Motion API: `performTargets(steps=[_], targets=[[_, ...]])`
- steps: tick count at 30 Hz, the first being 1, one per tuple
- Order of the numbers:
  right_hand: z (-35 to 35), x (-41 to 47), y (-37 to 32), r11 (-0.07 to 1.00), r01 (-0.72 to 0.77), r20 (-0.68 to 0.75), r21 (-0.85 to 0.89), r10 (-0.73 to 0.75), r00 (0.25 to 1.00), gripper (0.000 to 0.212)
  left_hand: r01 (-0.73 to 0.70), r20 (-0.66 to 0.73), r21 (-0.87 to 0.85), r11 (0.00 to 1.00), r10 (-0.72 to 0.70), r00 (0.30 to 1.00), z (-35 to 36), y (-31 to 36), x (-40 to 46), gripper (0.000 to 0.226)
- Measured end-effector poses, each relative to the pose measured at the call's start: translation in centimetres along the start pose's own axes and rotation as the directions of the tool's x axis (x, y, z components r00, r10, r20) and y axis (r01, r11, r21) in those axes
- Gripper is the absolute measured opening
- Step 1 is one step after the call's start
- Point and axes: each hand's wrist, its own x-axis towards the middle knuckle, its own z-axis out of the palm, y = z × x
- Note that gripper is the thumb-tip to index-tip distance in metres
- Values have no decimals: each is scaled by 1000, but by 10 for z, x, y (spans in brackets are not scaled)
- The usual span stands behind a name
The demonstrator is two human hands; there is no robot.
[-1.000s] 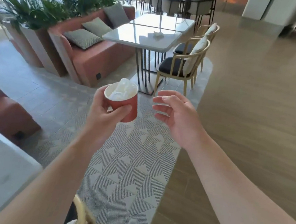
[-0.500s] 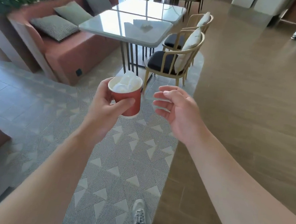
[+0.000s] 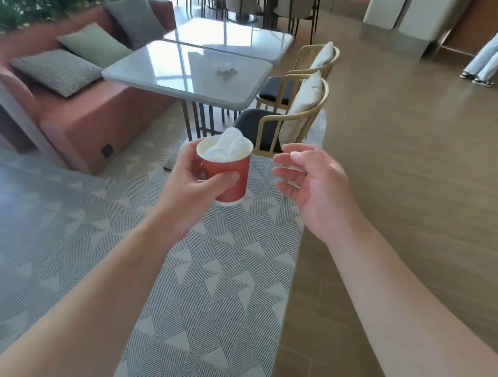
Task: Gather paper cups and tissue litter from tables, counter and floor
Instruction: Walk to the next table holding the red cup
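A left hand (image 3: 195, 183) gripped a red paper cup (image 3: 227, 175) stuffed with white tissue (image 3: 227, 145), while the right hand (image 3: 311, 188) hovered beside it, fingers loosely spread and empty. Beyond, another crumpled tissue (image 3: 227, 68) lay on a pale table (image 3: 161, 78) between bench and chairs.

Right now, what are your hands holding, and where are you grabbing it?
The left hand grips the red paper cup, stuffed with tissue, round its side wall. The right hand is open and holds nothing.
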Motion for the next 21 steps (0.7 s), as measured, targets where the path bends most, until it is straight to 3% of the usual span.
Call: performTargets(steps=[16,21], targets=[[-61,230,-25,999,-50,6,1,50,999,14,37,-54,40,999,-35,998,63,-43,208,61],[-75,307,-51,997,-78,43,6,77,996,14,8,-84,79,997,-2,996,91,-43,284,49]])
